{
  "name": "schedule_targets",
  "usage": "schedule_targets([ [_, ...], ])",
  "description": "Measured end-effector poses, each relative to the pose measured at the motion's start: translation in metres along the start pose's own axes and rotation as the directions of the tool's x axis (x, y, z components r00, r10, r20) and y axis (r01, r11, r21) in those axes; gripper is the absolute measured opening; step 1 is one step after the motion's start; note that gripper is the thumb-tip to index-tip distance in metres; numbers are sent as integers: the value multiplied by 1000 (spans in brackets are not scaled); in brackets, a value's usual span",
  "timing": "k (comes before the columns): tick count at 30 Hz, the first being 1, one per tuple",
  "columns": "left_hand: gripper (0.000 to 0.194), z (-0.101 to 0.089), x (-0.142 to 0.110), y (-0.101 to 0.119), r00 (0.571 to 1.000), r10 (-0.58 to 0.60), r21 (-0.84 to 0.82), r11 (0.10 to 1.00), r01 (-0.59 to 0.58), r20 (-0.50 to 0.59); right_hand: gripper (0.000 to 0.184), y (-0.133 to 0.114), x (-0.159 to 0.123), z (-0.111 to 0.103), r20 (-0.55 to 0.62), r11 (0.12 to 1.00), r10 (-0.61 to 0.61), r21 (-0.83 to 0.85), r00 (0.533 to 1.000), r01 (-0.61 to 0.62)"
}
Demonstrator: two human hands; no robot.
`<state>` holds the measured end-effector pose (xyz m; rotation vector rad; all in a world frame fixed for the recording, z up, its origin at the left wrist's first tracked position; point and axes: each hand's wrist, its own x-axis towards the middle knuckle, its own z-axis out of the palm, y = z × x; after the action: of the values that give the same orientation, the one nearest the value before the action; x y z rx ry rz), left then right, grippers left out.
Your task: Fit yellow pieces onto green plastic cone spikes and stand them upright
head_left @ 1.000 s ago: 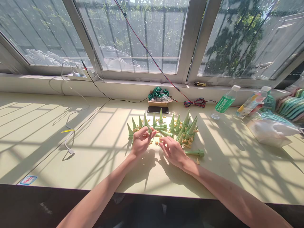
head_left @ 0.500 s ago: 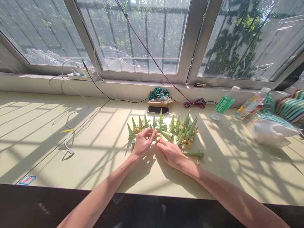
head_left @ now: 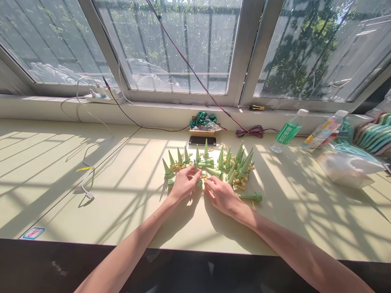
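Observation:
Several green plastic cones (head_left: pixel 245 165) stand or lie in a cluster on the pale table, with small yellow pegs (head_left: pixel 241 188) scattered among them. My left hand (head_left: pixel 184 182) is closed around one green cone (head_left: pixel 196 166), whose pointed tip rises above the fingers. Just right of it, my right hand (head_left: pixel 222 194) has its fingertips bent together near the yellow pegs. What the right fingertips hold, if anything, is too small to make out. A green cone (head_left: pixel 250 196) lies on its side beyond the right wrist.
Behind the cones lie a black phone (head_left: pixel 202 141) and a small cardboard box (head_left: pixel 204 133) with green material. Two bottles, one a green-labelled bottle (head_left: pixel 288 132), stand at right near a plastic bag (head_left: pixel 345 169). A white cable (head_left: pixel 88 194) lies at left.
My right hand has drawn slightly right, away from the left hand, widening the gap between them. The left hand keeps its hold on the green cone.

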<state>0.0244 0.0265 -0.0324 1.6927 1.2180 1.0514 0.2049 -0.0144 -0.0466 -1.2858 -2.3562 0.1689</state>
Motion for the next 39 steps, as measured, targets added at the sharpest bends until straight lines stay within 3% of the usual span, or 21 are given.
schedule_targets([
  [7, 28, 1, 0, 4, 992, 124, 166, 978, -124, 9, 24, 4, 0, 2, 11, 998, 62, -13, 998, -62],
  [17, 33, 0, -3, 13, 995, 83, 199, 976, -92, 55, 29, 8, -1, 6, 9, 996, 86, 21, 996, -87],
  [29, 37, -3, -5, 14, 991, 132, 101, 986, -130, -14, 7, 17, -2, 18, -65, 992, 80, 101, 995, -73],
  [39, 37, -2, -5, 13, 988, 151, 100, 984, -147, -30, 21, 12, -2, 13, -147, 973, 70, 226, 987, -35],
])
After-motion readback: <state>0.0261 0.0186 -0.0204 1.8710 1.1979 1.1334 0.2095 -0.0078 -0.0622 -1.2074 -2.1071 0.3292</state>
